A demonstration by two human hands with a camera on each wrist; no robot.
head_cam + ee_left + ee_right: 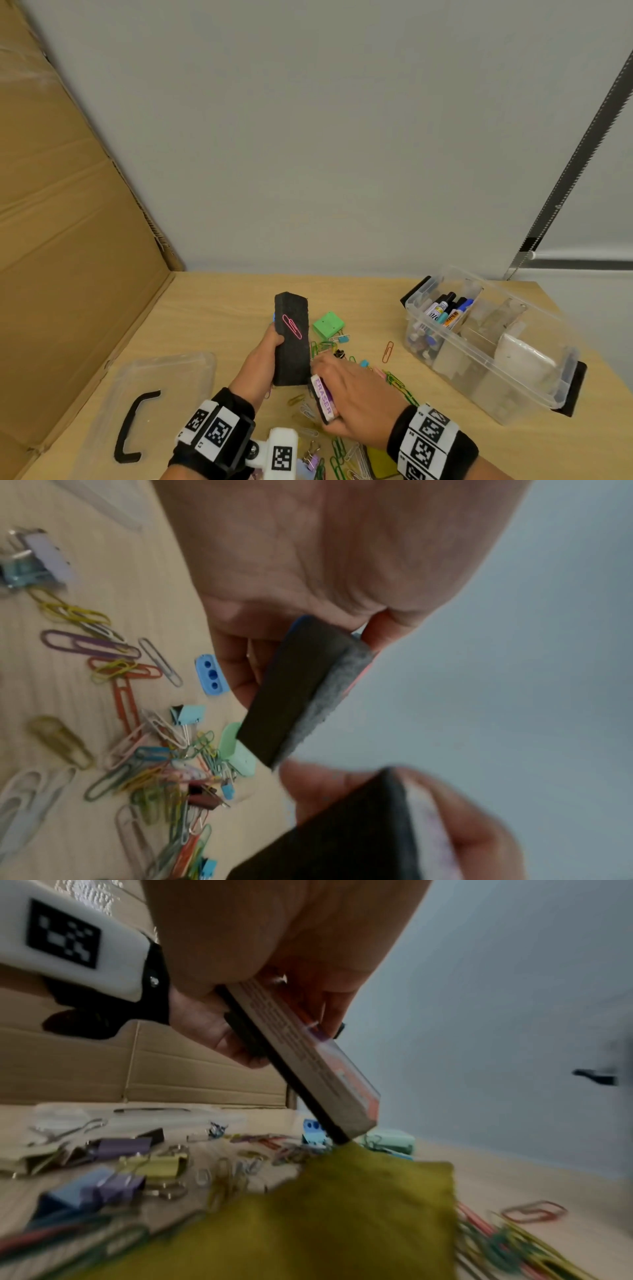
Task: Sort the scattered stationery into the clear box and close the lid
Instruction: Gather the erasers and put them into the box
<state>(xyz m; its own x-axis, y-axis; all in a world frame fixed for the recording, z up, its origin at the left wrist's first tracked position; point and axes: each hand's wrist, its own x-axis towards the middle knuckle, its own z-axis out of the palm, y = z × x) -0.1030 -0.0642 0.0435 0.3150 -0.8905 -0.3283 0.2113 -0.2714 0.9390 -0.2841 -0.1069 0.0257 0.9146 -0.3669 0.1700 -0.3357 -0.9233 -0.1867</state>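
My left hand (265,354) grips a black felt board eraser (292,339) upright above the table, with a pink paper clip (292,326) stuck to its face. The left wrist view shows the same block (294,691) between thumb and fingers. Just right of it, my right hand (354,394) holds a small black-and-white eraser (323,399) marked ERASER in purple; the eraser (308,1069) slants down out of that fist. The clear box (534,383) stands open at the right with markers (445,310) in its far compartment. Its lid (191,363) lies flat at the left.
Coloured paper clips (399,382) and binder clips (120,1185) litter the table under both hands. A green block (328,323), a blue sharpener (211,675), an orange clip (388,352) and a yellow pad (342,1204) lie there too. Cardboard stands at the left, a wall behind.
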